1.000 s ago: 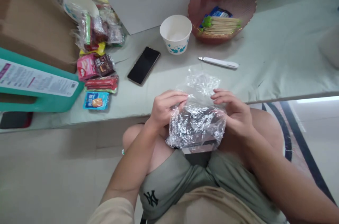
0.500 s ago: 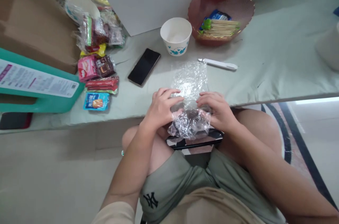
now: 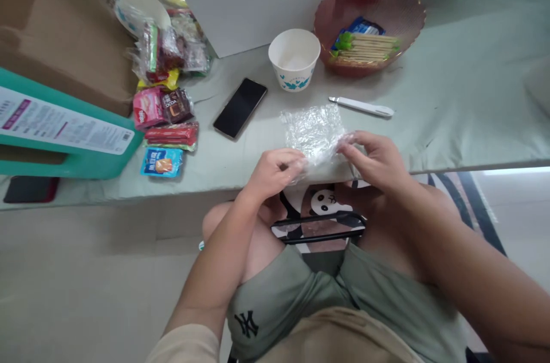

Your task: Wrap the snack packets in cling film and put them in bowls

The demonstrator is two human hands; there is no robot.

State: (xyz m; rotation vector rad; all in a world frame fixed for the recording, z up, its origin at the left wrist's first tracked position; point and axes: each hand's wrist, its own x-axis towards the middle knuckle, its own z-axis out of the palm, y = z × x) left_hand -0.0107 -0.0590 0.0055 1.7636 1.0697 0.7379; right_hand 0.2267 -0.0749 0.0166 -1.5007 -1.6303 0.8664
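Note:
A crinkled sheet of clear plastic film [image 3: 315, 129] lies on the cloth-covered table near its front edge. My left hand [image 3: 277, 171] is closed at the film's near left corner, thumb against the fingers. At the right side, my right hand [image 3: 374, 160] pinches a gathered edge of the same film between thumb and fingers. Just beyond the film stands a white paper cup [image 3: 295, 59] with a blue leaf print. A white-handled craft knife [image 3: 363, 106] lies past my right hand, and a dark phone [image 3: 240, 108] lies beyond my left.
At the back right, a pink scalloped bowl [image 3: 412, 22] holds several green-tipped sticks and a blue packet. Snack packets [image 3: 162, 162] line the left side beside a teal container [image 3: 116, 160] and a cardboard box [image 3: 86, 59]. A white box [image 3: 258, 2] stands behind the cup.
The film's near part, which hung over the table edge toward my lap, has been drawn up and folded onto the table. My right hand has moved right and away from me to its edge.

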